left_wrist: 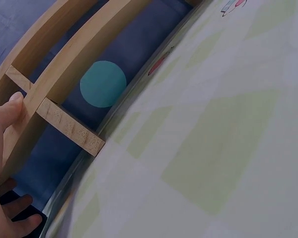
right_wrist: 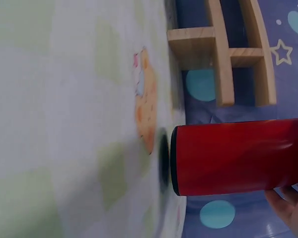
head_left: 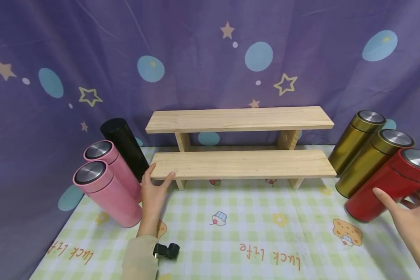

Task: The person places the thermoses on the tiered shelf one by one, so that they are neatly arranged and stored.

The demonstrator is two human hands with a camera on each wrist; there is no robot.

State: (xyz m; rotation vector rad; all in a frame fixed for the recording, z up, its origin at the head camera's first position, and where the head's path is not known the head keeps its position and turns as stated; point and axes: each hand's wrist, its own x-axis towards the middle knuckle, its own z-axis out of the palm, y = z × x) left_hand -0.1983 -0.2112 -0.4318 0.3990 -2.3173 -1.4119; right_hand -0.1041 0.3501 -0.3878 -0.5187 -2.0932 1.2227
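Observation:
My left hand point(head_left: 154, 194) grips the left end of the lower board of a two-tier wooden shelf point(head_left: 245, 163). In the left wrist view the thumb presses the board's front face and the other fingers curl below its end. At the right, my right hand point(head_left: 414, 216) holds a red thermos bottle point(head_left: 381, 190) with a steel lid, thumb on its near side. The bottle's base shows close over the tablecloth in the right wrist view, a dark shadow beside it. Two gold thermos bottles point(head_left: 353, 136) point(head_left: 369, 167) stand just behind the red one.
Left of the shelf stand two pink thermos bottles point(head_left: 113, 200) point(head_left: 120, 167) and a black bottle point(head_left: 126, 147), close to my left forearm. A checked tablecloth point(head_left: 203, 241) covers the table. Behind everything hangs a purple curtain point(head_left: 203, 31) with stars.

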